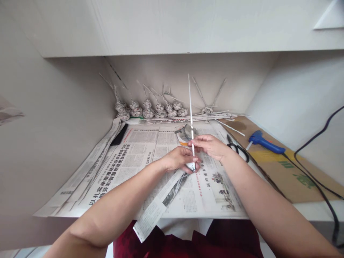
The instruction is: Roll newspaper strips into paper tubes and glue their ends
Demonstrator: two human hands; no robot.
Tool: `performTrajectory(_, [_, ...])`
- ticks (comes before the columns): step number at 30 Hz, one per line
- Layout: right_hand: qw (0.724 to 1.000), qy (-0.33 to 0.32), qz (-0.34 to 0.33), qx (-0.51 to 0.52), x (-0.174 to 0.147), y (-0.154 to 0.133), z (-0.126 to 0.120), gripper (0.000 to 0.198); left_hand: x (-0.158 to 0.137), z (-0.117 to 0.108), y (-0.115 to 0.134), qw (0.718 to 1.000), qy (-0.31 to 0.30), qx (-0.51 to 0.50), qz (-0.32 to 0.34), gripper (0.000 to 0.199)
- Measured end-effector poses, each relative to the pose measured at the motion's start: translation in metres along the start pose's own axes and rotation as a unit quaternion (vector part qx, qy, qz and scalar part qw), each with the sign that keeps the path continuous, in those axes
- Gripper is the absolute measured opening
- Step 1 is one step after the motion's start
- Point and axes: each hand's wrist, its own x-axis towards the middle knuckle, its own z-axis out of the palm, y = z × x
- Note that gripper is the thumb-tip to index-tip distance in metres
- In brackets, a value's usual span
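A thin rolled newspaper stick (pixel 191 114) stands nearly upright between my hands above the spread newspaper (pixel 139 143). My left hand (pixel 178 159) is closed around its lower end, where a flat newspaper strip (pixel 161 204) runs off toward me past the table's front edge. Just above, my right hand (pixel 208 146) pinches the same stick between thumb and fingers. Some fingertips of both hands are hidden behind the stick and each other.
Several gourd-shaped woven paper pieces (pixel 148 109) line the back wall beside loose paper sticks (pixel 188 119). Flat newspaper strips (pixel 83 175) lie left. Scissors (pixel 238 147) lie right, near a blue glue gun (pixel 266 142) and its black cable on cardboard (pixel 290 179). An overhead panel (pixel 172 28) juts out.
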Motion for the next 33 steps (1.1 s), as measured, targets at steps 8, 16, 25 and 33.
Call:
performTrajectory(8, [0.999,-0.011,-0.037,-0.020,0.0013,0.0019,-0.0027,0.028,-0.0008,0.0002,0.0001,1.000,-0.001,-0.006,-0.002,0.037])
performTrajectory(16, [0.999,0.025,-0.028,-0.020,0.0028,0.0044,-0.0056,0.028,-0.0003,-0.0001,-0.0010,1.000,-0.005,-0.005,-0.001,0.036])
performTrajectory(25, [0.999,0.016,-0.028,-0.019,0.0011,0.0024,-0.0046,0.028,-0.0007,-0.0006,-0.0015,1.000,-0.011,0.005,0.001,0.036])
performTrajectory(33, [0.999,0.025,-0.021,-0.010,0.0001,0.0008,-0.0034,0.026,0.0002,-0.0009,-0.0025,1.000,-0.015,0.005,0.001,0.037])
